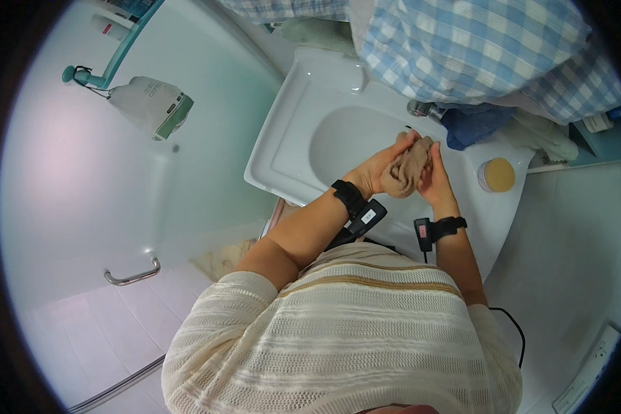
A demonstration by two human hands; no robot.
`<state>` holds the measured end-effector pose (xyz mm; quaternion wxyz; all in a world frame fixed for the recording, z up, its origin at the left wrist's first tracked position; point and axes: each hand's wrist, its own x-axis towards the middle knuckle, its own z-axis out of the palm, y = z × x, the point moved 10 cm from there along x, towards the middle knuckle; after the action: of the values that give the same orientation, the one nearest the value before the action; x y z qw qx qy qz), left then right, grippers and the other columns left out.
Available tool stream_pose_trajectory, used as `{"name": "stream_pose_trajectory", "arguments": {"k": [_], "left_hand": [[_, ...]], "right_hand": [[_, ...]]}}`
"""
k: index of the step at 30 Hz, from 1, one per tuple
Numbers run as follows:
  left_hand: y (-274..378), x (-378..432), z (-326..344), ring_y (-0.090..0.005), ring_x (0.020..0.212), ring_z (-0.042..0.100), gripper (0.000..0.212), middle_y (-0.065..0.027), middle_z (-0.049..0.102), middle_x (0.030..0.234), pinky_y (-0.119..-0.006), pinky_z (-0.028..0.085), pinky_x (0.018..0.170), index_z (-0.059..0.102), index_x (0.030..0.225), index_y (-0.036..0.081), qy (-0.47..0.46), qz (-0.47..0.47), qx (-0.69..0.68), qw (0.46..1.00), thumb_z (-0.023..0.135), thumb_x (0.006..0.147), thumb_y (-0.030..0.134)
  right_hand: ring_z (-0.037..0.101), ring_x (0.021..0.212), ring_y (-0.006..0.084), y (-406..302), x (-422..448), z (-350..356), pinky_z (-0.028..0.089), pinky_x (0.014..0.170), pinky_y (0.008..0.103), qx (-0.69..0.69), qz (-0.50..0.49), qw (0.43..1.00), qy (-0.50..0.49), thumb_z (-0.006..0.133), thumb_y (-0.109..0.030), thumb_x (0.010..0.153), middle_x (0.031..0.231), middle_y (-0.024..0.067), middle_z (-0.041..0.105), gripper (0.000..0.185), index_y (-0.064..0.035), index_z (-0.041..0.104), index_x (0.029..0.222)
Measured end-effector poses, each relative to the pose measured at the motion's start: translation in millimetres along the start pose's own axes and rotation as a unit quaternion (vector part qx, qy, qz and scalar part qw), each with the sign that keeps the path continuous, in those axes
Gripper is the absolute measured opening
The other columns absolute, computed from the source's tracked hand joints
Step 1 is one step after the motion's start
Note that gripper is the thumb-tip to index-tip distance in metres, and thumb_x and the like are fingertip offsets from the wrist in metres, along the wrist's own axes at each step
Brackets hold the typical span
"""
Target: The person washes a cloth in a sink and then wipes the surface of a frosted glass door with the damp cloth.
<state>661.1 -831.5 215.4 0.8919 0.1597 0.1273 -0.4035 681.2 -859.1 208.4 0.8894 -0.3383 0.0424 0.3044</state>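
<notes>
A brown cloth [406, 173], folded or bunched into a long bundle, is held between both my hands above the right side of a white washbasin [341, 145]. My left hand [380, 165] grips it from the left, fingers reaching to its upper end. On the other side, my right hand [437, 178] presses against the bundle with the thumb or a finger pointing up along it. Just beyond my fingers are the chrome faucet [419, 107] and a dark blue cloth [473, 124] beside it. Parts of the fingers are hidden behind the brown cloth.
A round jar with a yellowish lid [499, 175] stands on the basin's right ledge. Blue-and-white checked fabric [455, 46] hangs over the back. To the left, a drawstring bag [152, 106] hangs by a frosted panel with a metal handle [133, 275]. A power strip [587, 370] lies lower right.
</notes>
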Motion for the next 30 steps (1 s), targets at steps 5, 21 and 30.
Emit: {"name": "stream_pose_trajectory", "arguments": {"k": [5,21,30], "left_hand": [[-23,-22,23,-0.0227,0.079,0.062,0.051,-0.0125,0.061,0.095,-0.041,0.055,0.071,0.055,0.107,0.003,0.035,-0.080,0.049,0.995,0.050,0.087,0.050],[23,-1,-2,-0.0324,0.063,0.061,0.035,-0.0219,0.059,0.081,-0.040,0.050,0.053,0.037,0.091,0.002,0.210,0.211,0.886,0.355,0.061,0.080,0.026],[27,-16,-18,-0.0096,0.063,0.051,0.030,-0.0022,0.055,0.080,-0.018,0.035,0.043,0.053,0.100,0.009,0.065,-0.090,0.363,0.925,0.062,0.081,0.029]], "right_hand": [[0.056,0.081,0.0139,-16,12,-17,0.047,0.071,0.0272,-0.005,-0.012,0.998,0.062,0.054,-0.032,0.089,0.091,0.0032,0.056,0.035,-0.0104,0.054,0.116],[0.059,0.079,0.0205,-19,66,-88,0.047,0.074,0.0317,-0.615,0.053,0.768,0.174,0.046,-0.008,0.084,0.086,0.0090,0.062,0.025,-0.0116,0.059,0.105],[0.035,0.125,0.0296,-54,-11,34,0.034,0.100,0.0361,-0.716,-0.223,0.659,-0.056,0.062,-0.003,0.073,0.136,0.0123,0.036,0.064,-0.0132,0.039,0.132]]}}
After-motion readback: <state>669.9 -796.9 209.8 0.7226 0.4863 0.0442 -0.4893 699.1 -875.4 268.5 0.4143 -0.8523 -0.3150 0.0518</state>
